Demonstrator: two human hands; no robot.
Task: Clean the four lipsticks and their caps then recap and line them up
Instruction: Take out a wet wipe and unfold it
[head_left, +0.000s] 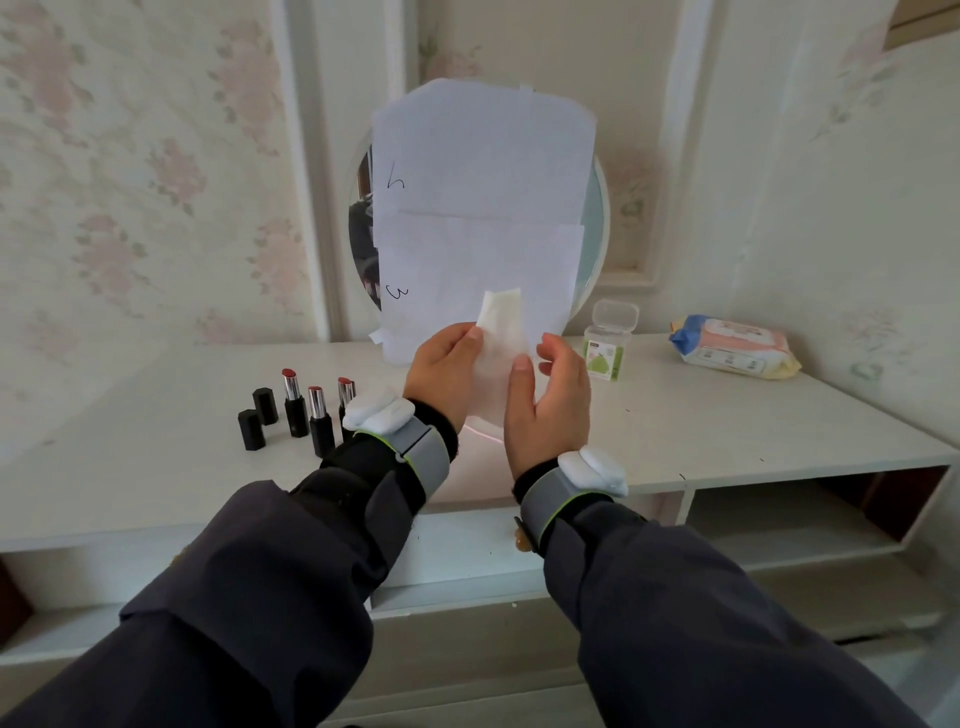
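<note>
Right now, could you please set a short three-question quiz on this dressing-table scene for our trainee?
1. True or false: the uncapped lipsticks stand upright on the table.
2. What do the left hand and the right hand hold between them? A) a wipe B) a cap C) a mirror
3. How many loose black caps show left of the lipsticks?

Key: 1 true. 2 A, the white wipe. 3 two; more may be hidden behind the left wrist.
</note>
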